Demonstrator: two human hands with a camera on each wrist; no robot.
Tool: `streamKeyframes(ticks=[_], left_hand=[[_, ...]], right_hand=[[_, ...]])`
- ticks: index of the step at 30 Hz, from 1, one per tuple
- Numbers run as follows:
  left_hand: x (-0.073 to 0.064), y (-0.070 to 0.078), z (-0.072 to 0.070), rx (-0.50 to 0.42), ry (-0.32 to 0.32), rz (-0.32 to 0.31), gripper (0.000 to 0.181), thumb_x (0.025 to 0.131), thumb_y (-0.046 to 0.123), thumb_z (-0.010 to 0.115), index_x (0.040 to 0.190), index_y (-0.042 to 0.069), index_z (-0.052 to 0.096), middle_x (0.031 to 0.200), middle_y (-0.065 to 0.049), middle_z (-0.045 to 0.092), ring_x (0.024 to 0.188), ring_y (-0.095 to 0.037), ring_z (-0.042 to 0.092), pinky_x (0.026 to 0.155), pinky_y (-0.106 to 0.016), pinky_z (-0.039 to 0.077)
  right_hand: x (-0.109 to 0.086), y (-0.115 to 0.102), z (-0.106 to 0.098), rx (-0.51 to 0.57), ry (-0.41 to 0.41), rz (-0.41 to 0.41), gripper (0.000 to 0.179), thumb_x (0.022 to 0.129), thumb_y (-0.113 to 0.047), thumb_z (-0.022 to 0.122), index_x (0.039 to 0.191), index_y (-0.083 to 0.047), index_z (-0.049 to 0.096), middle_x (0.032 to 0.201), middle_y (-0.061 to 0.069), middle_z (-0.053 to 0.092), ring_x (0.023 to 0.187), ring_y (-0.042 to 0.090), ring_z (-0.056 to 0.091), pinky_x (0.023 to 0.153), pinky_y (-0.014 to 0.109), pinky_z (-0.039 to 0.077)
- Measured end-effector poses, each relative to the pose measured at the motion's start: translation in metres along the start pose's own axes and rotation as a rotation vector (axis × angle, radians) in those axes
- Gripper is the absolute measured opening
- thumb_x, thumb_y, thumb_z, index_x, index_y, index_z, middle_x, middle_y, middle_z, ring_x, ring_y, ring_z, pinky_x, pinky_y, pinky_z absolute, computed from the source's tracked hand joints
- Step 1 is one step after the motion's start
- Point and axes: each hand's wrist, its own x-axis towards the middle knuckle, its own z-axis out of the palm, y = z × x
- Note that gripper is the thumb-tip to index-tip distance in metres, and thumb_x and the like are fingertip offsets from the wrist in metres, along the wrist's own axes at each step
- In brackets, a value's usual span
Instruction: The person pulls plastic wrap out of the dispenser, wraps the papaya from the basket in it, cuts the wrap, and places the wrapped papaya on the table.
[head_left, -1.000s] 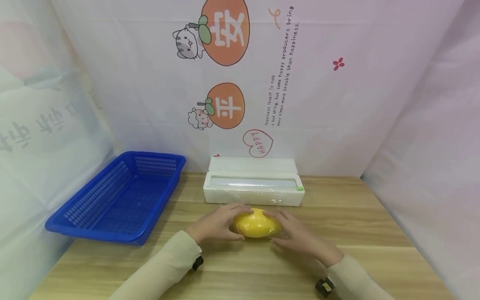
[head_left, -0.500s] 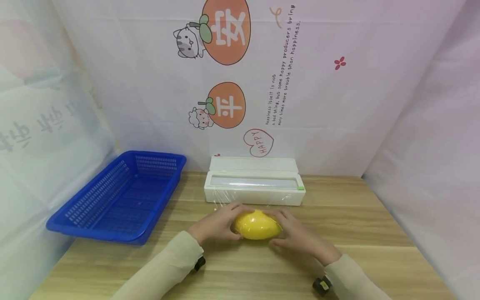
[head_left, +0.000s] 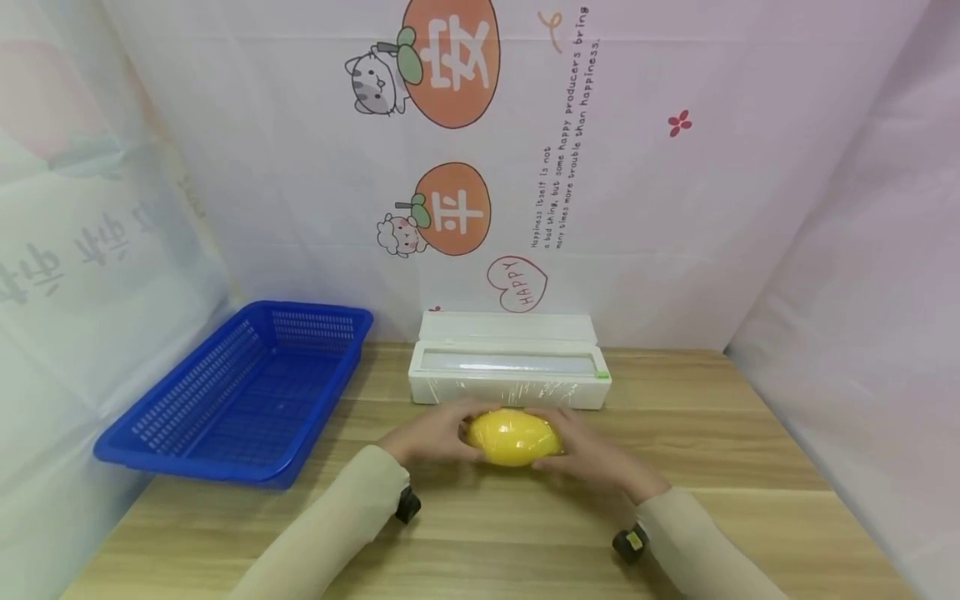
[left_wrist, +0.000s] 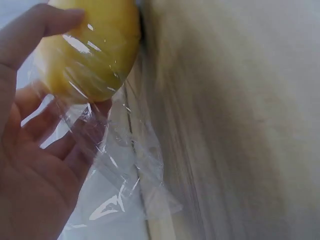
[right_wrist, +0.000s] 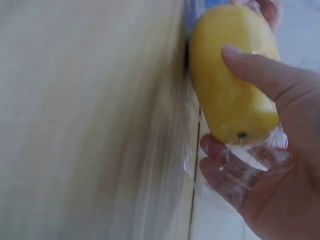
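Observation:
A smooth yellow oval fruit [head_left: 513,439], shaped like a mango, is held between both hands just in front of a white cling film box [head_left: 510,392]. Shiny clear cling film [left_wrist: 131,160] covers it, and a loose end trails off below it in the left wrist view. My left hand [head_left: 433,435] grips the fruit's left end, thumb on the near side and fingers behind. At the other end my right hand [head_left: 594,452] grips likewise; its thumb lies along the yellow skin in the right wrist view, near a small dark green tip.
The box's lid stands up at the back, showing the roll inside, with a green tab [head_left: 602,375] at its right corner. A blue plastic basket [head_left: 300,450] sits on the left of the wooden table [head_left: 480,542]. Printed white cloth walls surround the table.
Both hands have moved the fruit slightly away from the body, closer to the box. Film that stretched up at the left of the box half a second ago now lies low across its front.

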Motion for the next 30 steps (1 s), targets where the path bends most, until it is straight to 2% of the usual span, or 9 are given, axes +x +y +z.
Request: streamKeyframes(ticks=[5,11,16,19,22,25,27,30], left_hand=[[0.005,-0.01,-0.004,-0.217,-0.044,-0.083,0.076,0.081,0.033,0.083,0.148,0.028,0.049,0.133,0.011,0.056,0.112,-0.013,0.058,0.095,-0.034,0.049],[0.01,-0.016,-0.008,-0.302,-0.043,-0.148,0.067,0.084,0.035,0.081,0.145,0.027,0.053,0.127,0.007,0.06,0.111,-0.017,0.057,0.095,-0.038,0.048],[0.014,-0.02,-0.008,-0.311,-0.046,-0.125,0.06,0.089,0.037,0.076,0.143,0.024,0.054,0.126,0.008,0.061,0.111,-0.016,0.058,0.097,-0.038,0.047],[0.014,-0.022,-0.008,-0.26,-0.03,-0.093,0.058,0.091,0.037,0.074,0.143,0.02,0.055,0.127,0.006,0.061,0.112,-0.015,0.059,0.098,-0.037,0.048],[0.012,-0.019,-0.01,-0.11,0.009,-0.078,0.063,0.09,0.041,0.075,0.144,0.016,0.054,0.134,0.0,0.057,0.119,-0.018,0.055,0.102,-0.04,0.046],[0.008,-0.009,-0.013,0.048,0.058,-0.075,0.072,0.086,0.044,0.077,0.146,0.014,0.051,0.139,-0.007,0.052,0.125,-0.023,0.05,0.106,-0.046,0.043],[0.006,0.001,-0.014,0.138,0.094,-0.067,0.076,0.083,0.045,0.08,0.147,0.016,0.05,0.137,-0.006,0.051,0.122,-0.022,0.05,0.104,-0.046,0.044],[0.007,0.012,-0.013,0.262,0.131,-0.006,0.075,0.081,0.046,0.082,0.144,0.02,0.051,0.129,0.0,0.053,0.114,-0.017,0.052,0.1,-0.039,0.047]], right_hand=[[0.009,0.009,-0.006,0.043,-0.024,-0.014,0.075,0.085,-0.041,0.08,0.15,-0.024,0.046,0.146,0.01,0.04,0.127,0.032,0.047,0.101,0.063,0.041],[0.023,0.023,-0.013,0.049,-0.041,-0.035,0.072,0.082,-0.043,0.082,0.146,-0.026,0.052,0.145,0.005,0.046,0.131,0.029,0.043,0.105,0.064,0.035],[0.03,0.028,-0.016,0.124,-0.05,-0.004,0.068,0.082,-0.038,0.084,0.142,-0.023,0.055,0.14,0.003,0.052,0.127,0.027,0.047,0.106,0.059,0.036],[0.032,0.03,-0.015,0.169,-0.045,0.013,0.065,0.082,-0.036,0.084,0.139,-0.023,0.055,0.137,0.0,0.054,0.124,0.024,0.05,0.106,0.055,0.037],[0.033,0.031,-0.016,0.195,-0.045,0.023,0.064,0.081,-0.034,0.085,0.137,-0.023,0.056,0.136,-0.001,0.055,0.123,0.023,0.051,0.107,0.055,0.037],[0.033,0.032,-0.016,0.213,-0.052,0.029,0.065,0.081,-0.033,0.085,0.138,-0.022,0.056,0.137,0.0,0.055,0.124,0.024,0.051,0.108,0.055,0.036],[0.033,0.033,-0.016,0.223,-0.057,0.027,0.065,0.082,-0.033,0.084,0.139,-0.022,0.056,0.138,0.001,0.055,0.124,0.024,0.051,0.107,0.054,0.038],[0.033,0.036,-0.017,0.229,-0.053,0.034,0.064,0.083,-0.034,0.083,0.14,-0.023,0.056,0.138,0.001,0.055,0.123,0.024,0.051,0.106,0.055,0.039]])
